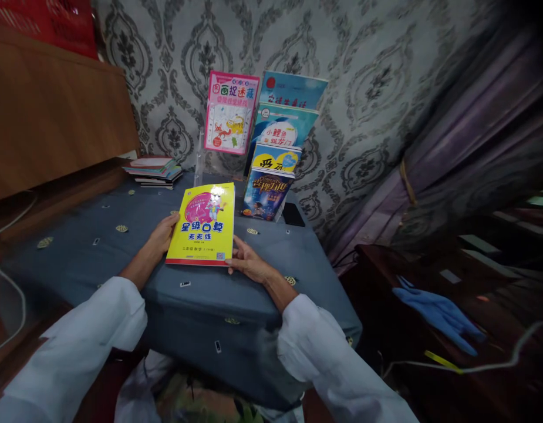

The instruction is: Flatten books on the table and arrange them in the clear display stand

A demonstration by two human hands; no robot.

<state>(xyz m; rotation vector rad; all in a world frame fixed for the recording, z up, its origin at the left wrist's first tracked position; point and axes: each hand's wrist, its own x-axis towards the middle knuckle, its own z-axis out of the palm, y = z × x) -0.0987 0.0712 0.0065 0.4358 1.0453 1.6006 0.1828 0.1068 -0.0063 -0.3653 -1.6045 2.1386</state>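
Note:
Between my two hands is a yellow workbook with a red bottom edge, its cover turned up and tilted toward me above the cloth-covered table. My left hand grips its left edge, with the fingers partly hidden behind it. On the lower right corner my right hand holds on, thumb on the front and fingers at the edge. Behind the workbook, a clear stand carries a pink picture book on its left side. To the right, several books rise in tiers, with a dark blue book in front.
A stack of thin books lies at the table's back left. Beside the tiered books is a black flat object. A wooden cabinet borders the left; a blue glove-like cloth and a white cable lie at right.

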